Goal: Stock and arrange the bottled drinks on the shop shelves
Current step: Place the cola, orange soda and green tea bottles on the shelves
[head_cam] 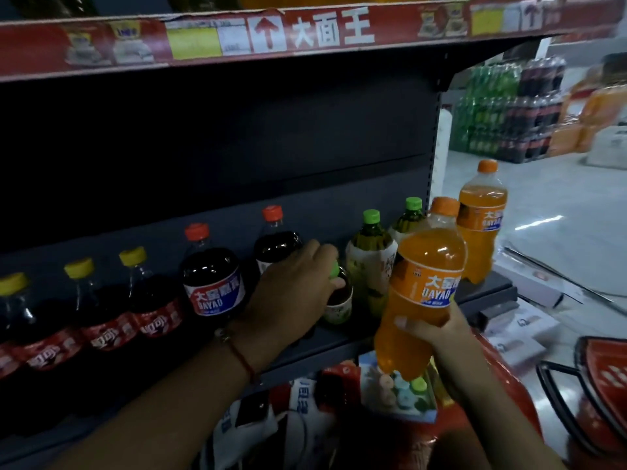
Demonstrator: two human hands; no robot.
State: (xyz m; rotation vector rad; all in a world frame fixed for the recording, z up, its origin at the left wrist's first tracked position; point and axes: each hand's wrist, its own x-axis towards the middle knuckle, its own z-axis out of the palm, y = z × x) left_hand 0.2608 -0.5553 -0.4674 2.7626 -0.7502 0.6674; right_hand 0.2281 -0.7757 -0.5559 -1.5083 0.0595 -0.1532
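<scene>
while the left hand [298, 279] grips a green-capped bottle [336, 293], the right hand [437, 325] clamps an orange bottle [424, 290], likely needing a shelf [339, 347] gap next.

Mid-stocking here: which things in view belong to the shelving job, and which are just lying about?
Part of the job:
- orange soda bottle in the right hand
- small green-capped bottle under the left hand
- second orange bottle at the shelf end
- green tea bottles
- dark cola bottles
- shelf

Just lying about:
- red basket
- boxed snack pack below
- stacked drink crates across the aisle
</scene>
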